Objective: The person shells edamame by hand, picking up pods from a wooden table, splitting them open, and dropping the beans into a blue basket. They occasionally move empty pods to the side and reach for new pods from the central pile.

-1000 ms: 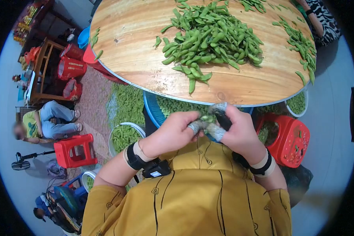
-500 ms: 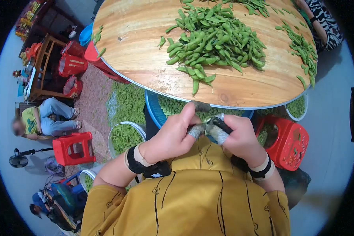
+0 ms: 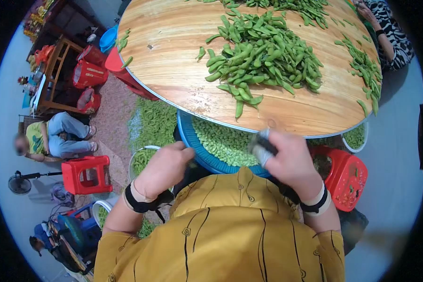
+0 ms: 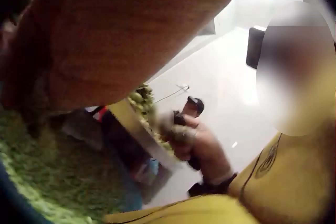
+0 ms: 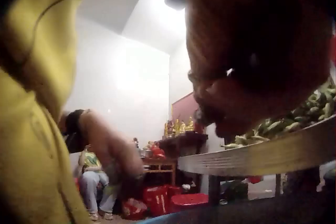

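Note:
My left hand (image 3: 163, 168) has moved out over the white bucket (image 3: 147, 147) of green pods, its fingers curled, with a blurred green bean pod at the fingertips. Wrapped in grey tape at the fingertips, my right hand (image 3: 289, 157) is close to the table's near edge, over the right side of the blue basin (image 3: 185, 136). Motion blur covers its fingers, and I cannot tell whether they hold anything. Shelled green beans (image 3: 221, 143) fill the basin. A large heap of bean pods (image 3: 268, 56) lies on the wooden table (image 3: 174, 70). In the right wrist view the right hand is dark.
A red stool (image 3: 352, 183) with scraps on it stands at my right; another red stool (image 3: 87, 174) is at the left. Green pods (image 3: 157, 120) cover part of the floor. One person (image 3: 63, 134) sits at the left; another person's arm (image 3: 385, 42) is across the table.
The hands were together over the basin, working on a pod. Now they are apart: the left has swung left and toward the bucket, while the right has stayed near the table edge.

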